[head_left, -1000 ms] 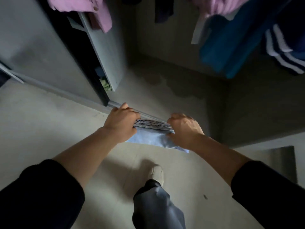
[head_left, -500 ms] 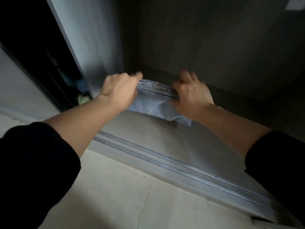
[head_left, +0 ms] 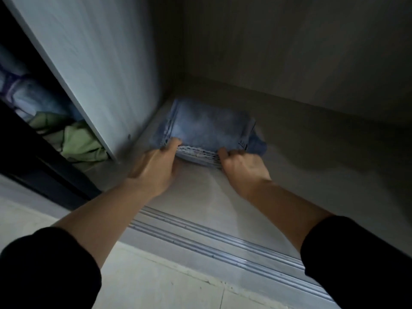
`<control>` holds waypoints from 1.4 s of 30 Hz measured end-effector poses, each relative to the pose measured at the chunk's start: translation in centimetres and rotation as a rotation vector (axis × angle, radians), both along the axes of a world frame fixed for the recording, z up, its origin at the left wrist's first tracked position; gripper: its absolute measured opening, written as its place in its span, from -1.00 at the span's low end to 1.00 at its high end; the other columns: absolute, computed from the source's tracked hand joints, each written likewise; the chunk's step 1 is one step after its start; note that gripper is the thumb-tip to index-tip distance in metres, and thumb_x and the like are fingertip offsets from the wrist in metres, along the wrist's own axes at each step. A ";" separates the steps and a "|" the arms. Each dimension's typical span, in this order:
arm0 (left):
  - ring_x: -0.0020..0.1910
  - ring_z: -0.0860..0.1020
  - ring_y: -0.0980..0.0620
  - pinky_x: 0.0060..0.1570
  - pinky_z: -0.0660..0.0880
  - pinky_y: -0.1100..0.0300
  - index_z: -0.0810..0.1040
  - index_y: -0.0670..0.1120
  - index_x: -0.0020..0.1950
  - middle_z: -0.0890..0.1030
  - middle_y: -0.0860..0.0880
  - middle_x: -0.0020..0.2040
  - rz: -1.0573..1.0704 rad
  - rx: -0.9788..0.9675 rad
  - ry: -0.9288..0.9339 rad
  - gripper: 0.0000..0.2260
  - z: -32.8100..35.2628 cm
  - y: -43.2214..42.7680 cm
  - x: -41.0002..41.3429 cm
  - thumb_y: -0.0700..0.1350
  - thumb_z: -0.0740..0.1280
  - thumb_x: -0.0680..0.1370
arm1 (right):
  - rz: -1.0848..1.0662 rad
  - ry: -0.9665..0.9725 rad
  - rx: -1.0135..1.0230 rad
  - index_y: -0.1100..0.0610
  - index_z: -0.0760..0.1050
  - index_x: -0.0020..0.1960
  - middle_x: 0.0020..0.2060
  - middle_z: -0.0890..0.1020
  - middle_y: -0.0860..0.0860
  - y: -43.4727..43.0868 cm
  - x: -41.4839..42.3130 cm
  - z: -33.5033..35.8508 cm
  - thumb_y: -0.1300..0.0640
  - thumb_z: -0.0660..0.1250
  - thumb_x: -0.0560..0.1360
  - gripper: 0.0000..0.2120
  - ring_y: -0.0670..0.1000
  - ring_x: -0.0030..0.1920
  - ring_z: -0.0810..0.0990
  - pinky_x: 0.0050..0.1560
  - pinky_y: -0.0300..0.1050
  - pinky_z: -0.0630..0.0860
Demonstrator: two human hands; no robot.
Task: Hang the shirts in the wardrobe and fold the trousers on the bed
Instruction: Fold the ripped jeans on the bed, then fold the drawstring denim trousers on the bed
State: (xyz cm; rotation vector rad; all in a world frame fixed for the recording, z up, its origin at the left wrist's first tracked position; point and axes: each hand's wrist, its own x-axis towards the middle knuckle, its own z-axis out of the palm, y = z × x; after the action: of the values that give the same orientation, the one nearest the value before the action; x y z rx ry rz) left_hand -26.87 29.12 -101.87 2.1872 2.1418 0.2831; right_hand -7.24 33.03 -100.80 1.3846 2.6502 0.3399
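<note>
We see the folded trousers (head_left: 207,128) lying on the wardrobe floor (head_left: 200,197), just right of the white divider panel (head_left: 89,63), in the back corner. Our left hand (head_left: 153,168), nearer to the panel, grips their front edge. Our right hand (head_left: 244,167), farther from the panel, grips the same edge with curled fingers. Left of the panel lies a green cloth (head_left: 78,143).

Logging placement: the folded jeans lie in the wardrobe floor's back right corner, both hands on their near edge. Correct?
No: the head view shows the folded jeans in the back left corner, by the side panel. The rest holds: they lie on the wardrobe floor, with the left hand and right hand on their near edge.
</note>
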 end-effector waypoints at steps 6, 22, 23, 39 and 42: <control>0.34 0.32 -0.23 0.23 0.35 -0.02 0.00 0.02 0.56 0.19 -0.17 0.42 0.084 -0.037 -0.018 -0.38 -1.7 5.0 0.0 0.02 0.21 0.57 | -0.117 0.056 -0.065 0.29 0.13 0.45 0.30 0.41 0.25 5.2 -0.9 -1.5 0.30 0.04 0.58 -0.56 0.22 0.27 0.41 0.08 0.05 0.45; 0.50 0.15 -0.16 0.41 0.20 -0.04 0.04 0.02 0.56 0.02 -0.01 0.58 0.050 -0.073 -0.094 -0.52 -4.7 16.7 -3.9 -0.03 0.07 0.65 | -0.297 0.532 -0.394 0.21 -0.08 0.56 0.50 0.17 0.14 11.3 -2.7 -3.6 -0.06 0.16 0.57 -0.27 0.17 0.48 0.08 0.45 -0.12 0.03; 0.53 0.08 -0.14 0.44 0.12 0.01 0.00 0.03 0.57 -0.03 -0.01 0.58 0.056 -0.115 -0.120 -0.51 -4.7 16.9 -3.9 0.01 0.05 0.65 | -0.308 0.535 -0.413 0.21 -0.09 0.57 0.51 0.15 0.14 11.6 -2.8 -3.6 -0.07 0.16 0.57 -0.27 0.16 0.48 0.07 0.46 -0.12 0.02; 0.54 -0.02 -0.10 0.48 0.05 0.07 0.02 -0.01 0.56 -0.05 -0.03 0.58 -0.077 -0.246 -0.211 -0.51 -2.0 2.3 4.3 -0.03 0.05 0.65 | -0.547 1.007 -0.572 -0.05 0.19 0.49 0.37 0.44 0.04 -1.1 3.5 -2.7 -0.03 0.23 0.52 -0.44 0.09 0.29 0.47 0.29 -0.02 0.42; 0.54 -0.02 -0.08 0.49 0.01 0.11 0.05 0.00 0.56 -0.04 -0.01 0.58 -0.104 -0.272 -0.208 -0.51 1.2 0.1 6.1 -0.02 0.08 0.65 | -0.646 1.038 -0.541 -0.04 0.22 0.47 0.37 0.44 0.10 -3.6 5.5 0.2 -0.07 0.22 0.57 -0.50 0.14 0.27 0.49 0.23 0.05 0.47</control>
State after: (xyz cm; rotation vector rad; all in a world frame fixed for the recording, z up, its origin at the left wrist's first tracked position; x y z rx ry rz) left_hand -20.81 29.26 -100.68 2.0100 1.8317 0.1902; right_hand -1.74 29.47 -100.63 2.4339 2.2540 -1.3719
